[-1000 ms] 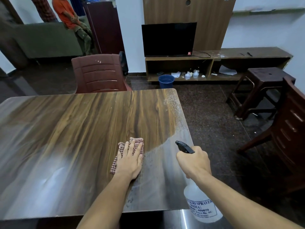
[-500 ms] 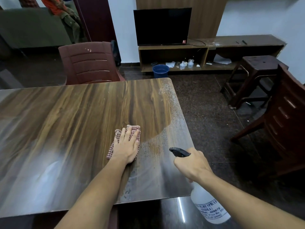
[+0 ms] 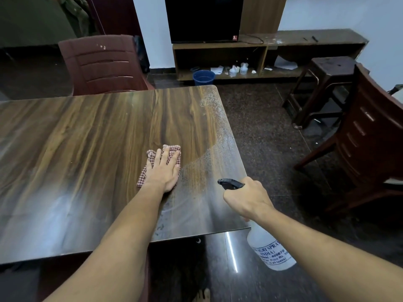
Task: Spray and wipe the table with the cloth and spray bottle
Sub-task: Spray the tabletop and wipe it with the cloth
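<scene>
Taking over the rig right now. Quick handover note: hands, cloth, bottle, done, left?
Left hand: flat, fingers straight, pressing the checked cloth onto the table, right of centre.
Right hand: grips the spray bottle at its neck, held off the near right corner, nozzle aimed over the top.
Done: right end sprayed; droplets lie along the right edge.
Left: wipe the droplets, far right corner to near edge. Cannot tell whether the left part is cleaned.

- The long brown wooden table [image 3: 87, 149] is shiny.
- A red and white checked cloth [image 3: 142, 181] lies flat on it, near the right end.
- Tiny wet drops [image 3: 207, 168] cover the top along the right edge.
</scene>
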